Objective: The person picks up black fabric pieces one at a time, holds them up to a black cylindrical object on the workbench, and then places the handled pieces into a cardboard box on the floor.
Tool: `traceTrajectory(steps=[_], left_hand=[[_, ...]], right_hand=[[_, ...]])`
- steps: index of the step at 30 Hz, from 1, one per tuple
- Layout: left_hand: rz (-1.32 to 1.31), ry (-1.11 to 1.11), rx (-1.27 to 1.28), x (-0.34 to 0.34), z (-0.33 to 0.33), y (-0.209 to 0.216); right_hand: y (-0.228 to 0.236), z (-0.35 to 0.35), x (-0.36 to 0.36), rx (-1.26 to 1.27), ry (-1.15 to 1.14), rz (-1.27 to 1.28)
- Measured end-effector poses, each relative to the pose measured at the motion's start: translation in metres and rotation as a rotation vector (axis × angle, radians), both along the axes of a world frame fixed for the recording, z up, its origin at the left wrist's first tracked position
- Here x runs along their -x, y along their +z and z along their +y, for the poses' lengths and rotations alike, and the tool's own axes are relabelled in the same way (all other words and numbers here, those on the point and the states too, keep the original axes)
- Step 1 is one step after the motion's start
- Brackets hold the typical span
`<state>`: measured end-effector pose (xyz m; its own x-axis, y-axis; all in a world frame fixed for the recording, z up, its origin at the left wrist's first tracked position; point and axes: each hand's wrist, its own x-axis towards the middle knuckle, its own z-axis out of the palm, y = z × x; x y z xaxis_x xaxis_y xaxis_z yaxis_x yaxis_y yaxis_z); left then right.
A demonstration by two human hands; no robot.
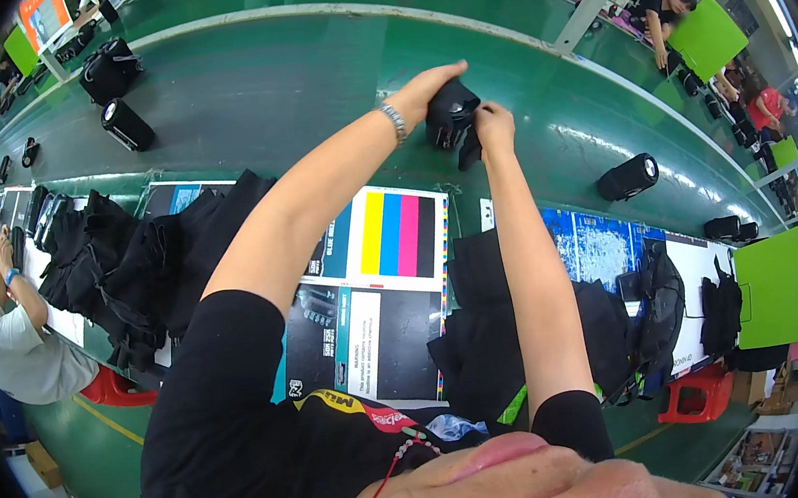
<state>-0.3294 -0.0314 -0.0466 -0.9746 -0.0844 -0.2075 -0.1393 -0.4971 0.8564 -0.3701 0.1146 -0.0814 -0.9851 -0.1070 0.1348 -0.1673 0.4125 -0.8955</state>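
Note:
Both arms reach far forward over the green conveyor belt [559,149]. My left hand [428,90] is closed on the upper left side of a small black pouch [449,117], its thumb side toward the far edge. My right hand [495,128] pinches a loose black flap [470,149] on the pouch's right side. The pouch stands roughly upright at the belt; whether anything is inside is hidden. A metal band [394,122] circles my left wrist. Below my arms, black cloth bags [486,337] lie beside a printed cardboard sheet [388,240] with colour stripes.
Black cylindrical speakers lie on the belt, one to the left [126,125] and one to the right [627,177]. A black bag [110,70] sits farther left. More black bags [128,258] are heaped at the left, near a co-worker [24,337]. A green panel [789,281] stands at right.

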Motion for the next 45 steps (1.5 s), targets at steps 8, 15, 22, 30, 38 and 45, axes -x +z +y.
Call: traceTrajectory(steps=[8,15,22,30,38,45], left_hand=[[0.010,0.189,0.010,0.029,0.032,-0.059],[0.292,0.269,1.545,0.062,0.038,-0.123],[0.351,0.426,1.118,0.069,0.031,-0.124],[0.686,0.205,1.412,-0.009,0.058,0.000],[0.216,0.346,0.401,-0.063,0.033,0.028],[0.256,0.236,0.646,-0.112,-0.004,0.032]], right_hand=[[-0.014,0.036,-0.003,0.057,-0.094,-0.055],[-0.029,0.056,-0.014,-0.326,-0.204,0.057],[-0.016,0.050,0.001,-0.561,-0.133,0.075],[-0.017,0.057,-0.001,-0.578,-0.128,0.223],[0.026,0.040,-0.059,0.845,0.183,-0.748],[0.061,0.031,-0.079,0.529,0.198,0.101]])
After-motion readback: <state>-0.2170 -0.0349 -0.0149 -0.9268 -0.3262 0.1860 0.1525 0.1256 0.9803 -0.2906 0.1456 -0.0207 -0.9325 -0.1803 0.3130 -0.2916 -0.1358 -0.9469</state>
